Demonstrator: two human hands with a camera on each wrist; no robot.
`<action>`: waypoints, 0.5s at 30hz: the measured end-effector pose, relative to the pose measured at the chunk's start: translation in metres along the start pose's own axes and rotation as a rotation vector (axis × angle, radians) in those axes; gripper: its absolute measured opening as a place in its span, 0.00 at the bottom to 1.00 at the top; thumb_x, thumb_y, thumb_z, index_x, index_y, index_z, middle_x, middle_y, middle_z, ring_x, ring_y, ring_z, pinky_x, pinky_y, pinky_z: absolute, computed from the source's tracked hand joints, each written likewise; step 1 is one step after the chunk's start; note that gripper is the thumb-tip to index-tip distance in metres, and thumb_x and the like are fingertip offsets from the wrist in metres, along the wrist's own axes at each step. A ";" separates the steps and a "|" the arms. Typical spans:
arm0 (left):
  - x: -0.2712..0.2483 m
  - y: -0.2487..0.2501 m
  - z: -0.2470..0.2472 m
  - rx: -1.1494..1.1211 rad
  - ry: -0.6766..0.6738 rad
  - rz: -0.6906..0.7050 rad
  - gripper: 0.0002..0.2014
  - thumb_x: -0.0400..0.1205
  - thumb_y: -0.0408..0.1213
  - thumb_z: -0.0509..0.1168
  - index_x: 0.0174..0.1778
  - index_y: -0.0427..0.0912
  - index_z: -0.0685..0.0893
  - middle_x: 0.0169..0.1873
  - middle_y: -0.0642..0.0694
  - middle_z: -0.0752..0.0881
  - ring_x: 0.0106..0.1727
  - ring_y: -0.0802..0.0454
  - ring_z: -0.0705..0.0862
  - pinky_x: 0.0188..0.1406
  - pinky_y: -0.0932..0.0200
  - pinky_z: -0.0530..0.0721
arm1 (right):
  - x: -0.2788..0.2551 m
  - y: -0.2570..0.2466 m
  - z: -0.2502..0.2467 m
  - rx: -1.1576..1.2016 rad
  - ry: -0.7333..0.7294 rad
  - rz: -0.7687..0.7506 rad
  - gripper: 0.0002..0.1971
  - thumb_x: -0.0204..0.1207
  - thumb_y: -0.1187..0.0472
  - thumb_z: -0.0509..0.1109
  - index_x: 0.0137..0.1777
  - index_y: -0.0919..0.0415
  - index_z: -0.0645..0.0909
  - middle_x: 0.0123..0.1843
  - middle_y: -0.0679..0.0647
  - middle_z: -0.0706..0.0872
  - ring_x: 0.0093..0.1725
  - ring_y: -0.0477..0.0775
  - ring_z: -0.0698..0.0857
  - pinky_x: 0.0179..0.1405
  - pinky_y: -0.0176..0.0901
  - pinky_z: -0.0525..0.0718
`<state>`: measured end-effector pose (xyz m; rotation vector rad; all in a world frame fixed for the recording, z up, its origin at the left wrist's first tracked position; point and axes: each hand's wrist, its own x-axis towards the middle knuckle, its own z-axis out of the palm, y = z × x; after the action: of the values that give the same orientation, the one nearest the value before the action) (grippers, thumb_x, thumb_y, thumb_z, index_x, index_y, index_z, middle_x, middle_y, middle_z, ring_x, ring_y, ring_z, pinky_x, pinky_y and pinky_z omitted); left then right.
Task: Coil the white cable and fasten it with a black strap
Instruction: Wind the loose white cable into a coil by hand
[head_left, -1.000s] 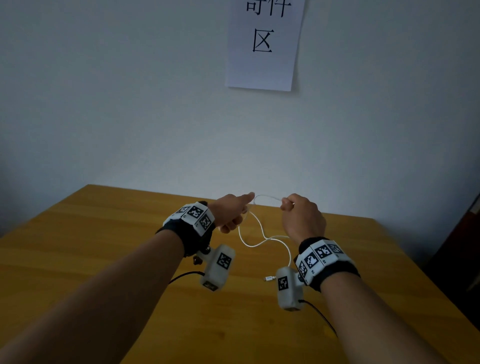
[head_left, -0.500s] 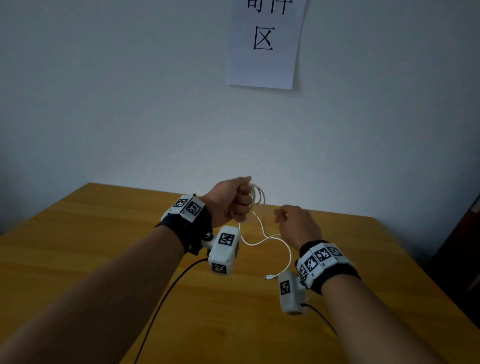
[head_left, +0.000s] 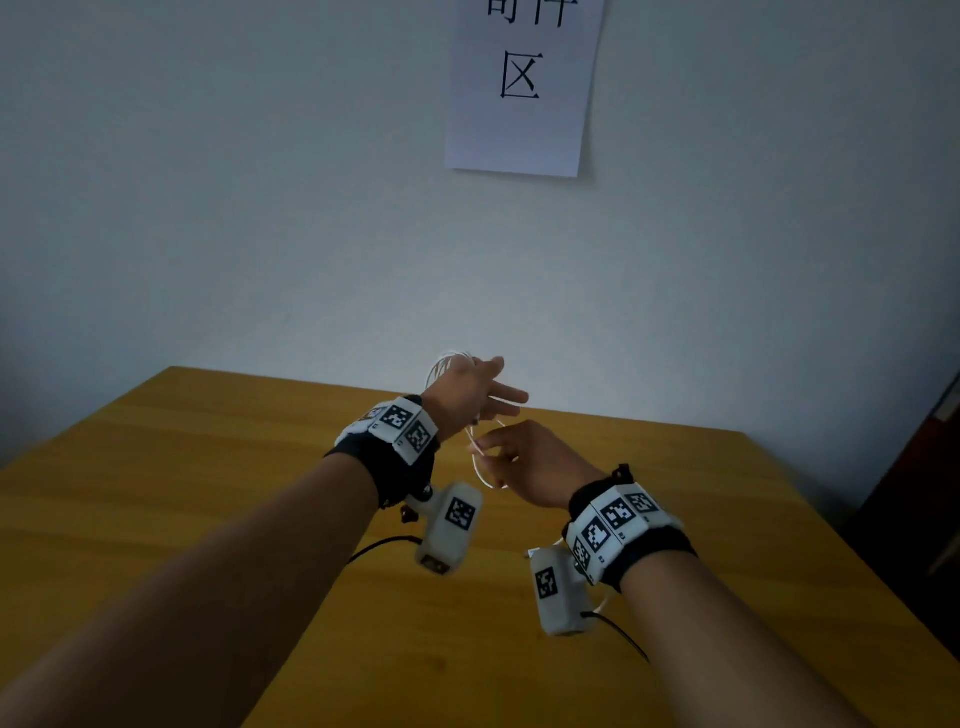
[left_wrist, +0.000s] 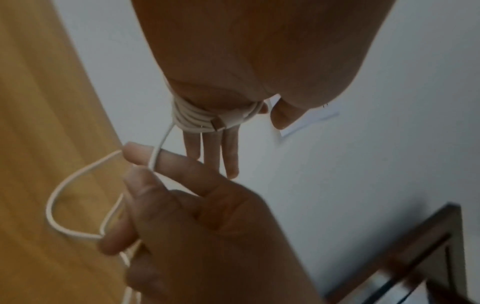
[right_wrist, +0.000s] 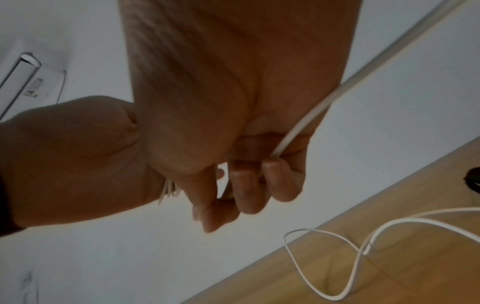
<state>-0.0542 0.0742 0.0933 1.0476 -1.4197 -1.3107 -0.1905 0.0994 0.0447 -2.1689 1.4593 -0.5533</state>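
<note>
The left hand (head_left: 470, 395) now spreads its fingers (left_wrist: 231, 152) straight, several turns of white cable (left_wrist: 192, 118) wound round them. The right hand (head_left: 535, 467) sits closer beneath it, pinching the strand; less cable hangs toward the counter (head_left: 208, 467).

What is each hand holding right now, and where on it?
The white cable. The left hand carries its wound turns around straight fingers; the right hand pinches the loose run just below those turns.

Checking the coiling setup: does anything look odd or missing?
No black strap shows in any view. Otherwise fine: the white cable is wound around the left hand, the right hand feeding slack.
</note>
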 end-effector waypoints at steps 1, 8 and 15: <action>0.003 -0.004 0.000 0.087 0.024 0.001 0.15 0.88 0.41 0.54 0.46 0.31 0.73 0.50 0.31 0.90 0.47 0.36 0.89 0.56 0.41 0.84 | 0.000 -0.002 0.000 0.007 -0.010 -0.006 0.11 0.86 0.55 0.67 0.60 0.52 0.90 0.40 0.52 0.94 0.38 0.44 0.89 0.45 0.41 0.83; 0.003 -0.033 -0.014 1.059 0.051 -0.010 0.28 0.81 0.60 0.46 0.58 0.38 0.71 0.49 0.38 0.84 0.43 0.40 0.81 0.46 0.46 0.79 | -0.002 -0.012 -0.010 -0.038 -0.057 0.007 0.11 0.82 0.59 0.73 0.38 0.54 0.91 0.33 0.47 0.92 0.32 0.34 0.86 0.39 0.34 0.78; -0.001 -0.048 -0.035 1.256 -0.028 0.029 0.38 0.81 0.62 0.39 0.38 0.38 0.88 0.26 0.45 0.90 0.31 0.50 0.88 0.48 0.53 0.84 | -0.011 -0.008 -0.026 0.060 0.047 0.046 0.06 0.75 0.51 0.79 0.44 0.52 0.94 0.36 0.46 0.92 0.42 0.45 0.92 0.49 0.44 0.90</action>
<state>-0.0200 0.0633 0.0460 1.7434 -2.3087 -0.2665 -0.2027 0.1080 0.0696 -2.0845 1.4939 -0.6282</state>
